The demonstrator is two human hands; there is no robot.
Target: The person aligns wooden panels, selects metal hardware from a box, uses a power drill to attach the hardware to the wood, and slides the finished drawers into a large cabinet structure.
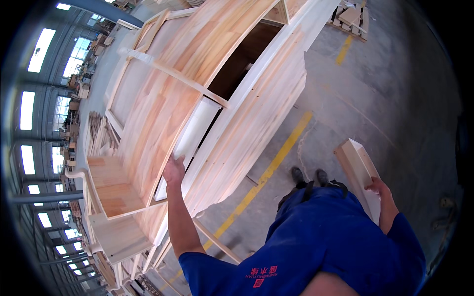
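Observation:
A large unpainted wooden furniture piece (163, 106), made of striped boards, lies tilted across the left and middle. Along its side, a pale drawer front (195, 128) sits in one opening, with a dark gap beside it. My left hand (174, 170) is closed at the board edge by this drawer front, thumb up; some fingers are hidden. At my right side, my right hand (379, 187) grips the side wall of a long, narrow wooden drawer (354, 160). This drawer hangs slanted above the floor, its hollow inside partly showing.
Beside the drawer front is a dark open compartment (244, 61). A yellow line (271, 175) crosses the grey floor near my shoes (308, 176). A pallet with boards (351, 19) lies at the far right. A loose wooden strip (217, 240) slants below the furniture.

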